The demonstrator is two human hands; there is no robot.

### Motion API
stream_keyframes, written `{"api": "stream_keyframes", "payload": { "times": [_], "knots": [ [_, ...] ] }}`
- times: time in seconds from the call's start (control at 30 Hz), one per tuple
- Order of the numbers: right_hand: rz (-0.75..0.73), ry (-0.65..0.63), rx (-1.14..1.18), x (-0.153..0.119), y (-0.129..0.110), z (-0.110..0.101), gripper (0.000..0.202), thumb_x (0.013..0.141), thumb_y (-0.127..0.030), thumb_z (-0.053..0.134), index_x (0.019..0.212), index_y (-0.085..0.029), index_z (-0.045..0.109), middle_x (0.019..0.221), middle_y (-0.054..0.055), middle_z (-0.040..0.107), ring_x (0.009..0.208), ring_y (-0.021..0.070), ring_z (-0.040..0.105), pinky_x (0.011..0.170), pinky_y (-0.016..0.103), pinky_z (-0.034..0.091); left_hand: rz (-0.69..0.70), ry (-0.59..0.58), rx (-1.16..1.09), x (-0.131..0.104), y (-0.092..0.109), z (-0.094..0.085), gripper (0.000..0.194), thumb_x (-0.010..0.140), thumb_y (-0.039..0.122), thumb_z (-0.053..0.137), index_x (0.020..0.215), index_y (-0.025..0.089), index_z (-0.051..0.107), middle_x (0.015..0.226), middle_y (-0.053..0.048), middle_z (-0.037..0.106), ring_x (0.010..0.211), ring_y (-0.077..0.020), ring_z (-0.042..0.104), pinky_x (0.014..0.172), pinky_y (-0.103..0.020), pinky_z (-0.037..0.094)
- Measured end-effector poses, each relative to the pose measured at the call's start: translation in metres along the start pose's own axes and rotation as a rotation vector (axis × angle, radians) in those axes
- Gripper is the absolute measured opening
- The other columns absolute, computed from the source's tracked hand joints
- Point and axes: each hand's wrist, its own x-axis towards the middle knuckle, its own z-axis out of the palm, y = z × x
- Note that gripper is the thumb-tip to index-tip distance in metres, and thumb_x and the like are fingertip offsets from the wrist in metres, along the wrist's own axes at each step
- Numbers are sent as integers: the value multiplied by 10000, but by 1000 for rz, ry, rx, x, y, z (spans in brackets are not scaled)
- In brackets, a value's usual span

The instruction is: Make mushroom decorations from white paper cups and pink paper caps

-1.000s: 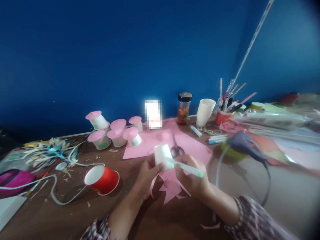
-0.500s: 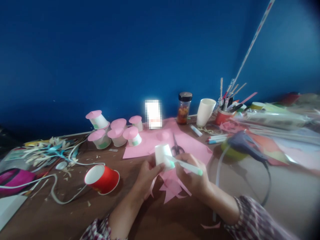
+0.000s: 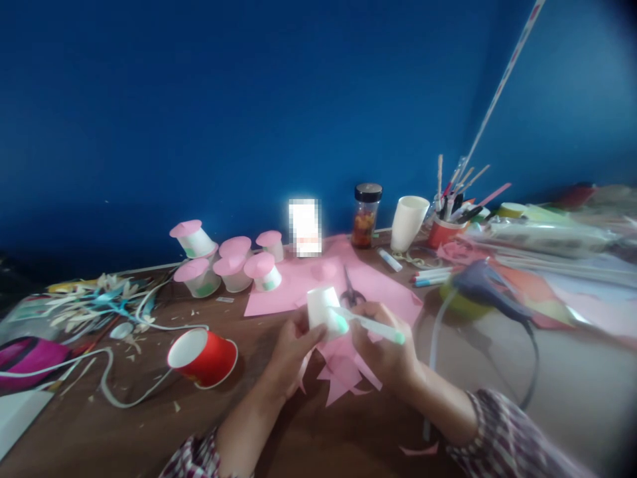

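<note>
On the worktop point(image 3: 149, 431), a cup point(image 3: 213, 358) lay left of the scissors point(image 3: 351, 293), which rested on a sheet point(image 3: 393, 285). Behind the scissors stood a jar point(image 3: 365, 229), and right of it a tumbler point(image 3: 409, 224), then sticks point(image 3: 440, 174) in a holder point(image 3: 444, 235).

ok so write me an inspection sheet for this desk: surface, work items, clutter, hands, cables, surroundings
Surface: brown tabletop, pale scraps scattered on the left
Work items: small white cup with a green patch; pale marker with a green end; pink-topped cups grouped behind, to the left
Clutter: pink offcuts below the hands; dark scissors on the pink sheet; red cup at left
Hands: left hand holds the small white cup; right hand holds the marker against it
Cables: white cord looping at left; dark cord at right
Surroundings: blue wall; other people, nothing seen
</note>
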Motion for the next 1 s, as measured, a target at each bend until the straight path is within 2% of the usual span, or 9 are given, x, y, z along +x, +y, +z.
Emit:
{"api": "stream_keyframes", "payload": {
  "times": [0.17, 0.47, 1.0],
  "knots": [
    [18, 9, 4, 1, -1, 0, 47, 850, -196, 551, 893, -197, 569, 752, 17, 671, 597, 141, 636, 550, 243, 519, -12, 3, -40, 0, -1, -1, 380, 730, 213, 746, 1096, 204, 643, 1079, -76, 695, 1038, -234, 627, 979, -395, 416],
    [142, 50, 32, 3, -3, -2, 42, 843, -216, 544, 858, -193, 575, 719, 12, 657, 586, 141, 623, 564, 241, 525, -11, 20, -36, 0, -2, -1, 432, 717, 218, 757, 1130, 185, 635, 1071, -95, 698, 1026, -244, 632, 964, -397, 425],
    [104, 31, -5, 4, -6, 0, 31, 844, -213, 550, 842, -202, 578, 675, 4, 661, 561, 139, 624, 544, 233, 522, -25, 35, -9, 0, 0, 0, 416, 688, 228, 777, 1082, 184, 651, 1068, -91, 698, 1017, -248, 637, 953, -395, 436]
  ]
}}
